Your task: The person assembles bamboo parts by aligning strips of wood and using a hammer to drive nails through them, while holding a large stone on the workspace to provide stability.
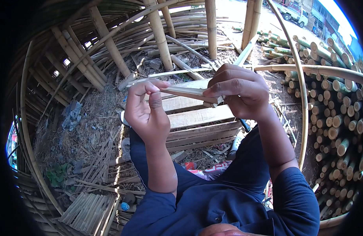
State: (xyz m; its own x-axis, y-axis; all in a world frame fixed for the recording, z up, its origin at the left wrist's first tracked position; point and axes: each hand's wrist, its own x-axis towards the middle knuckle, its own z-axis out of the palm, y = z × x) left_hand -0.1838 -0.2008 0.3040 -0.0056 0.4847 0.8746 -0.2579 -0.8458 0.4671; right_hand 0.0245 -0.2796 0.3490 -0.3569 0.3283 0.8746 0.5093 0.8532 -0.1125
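Observation:
Between my two hands, held up over a low slatted wooden bench (201, 117), is a small bundle of thin, pale bamboo strips (185, 92). My left hand (147, 112) pinches its left end between thumb and fingertips. At the other end, my right hand (244, 92) is closed around the strips, fingers bent over the top. The strips lie nearly level and fan slightly apart. Under the right fingers a short, thicker piece juts downward; its exact kind is hard to make out.
Cut bamboo poles (338, 118) are stacked on the right, ends facing me. Upright bamboo posts (159, 35) stand ahead, with long split bamboo behind. A pile of flat strips (89, 212) lies at lower left. Curved poles (301, 78) cross the right side. A truck (293, 12) is parked beyond.

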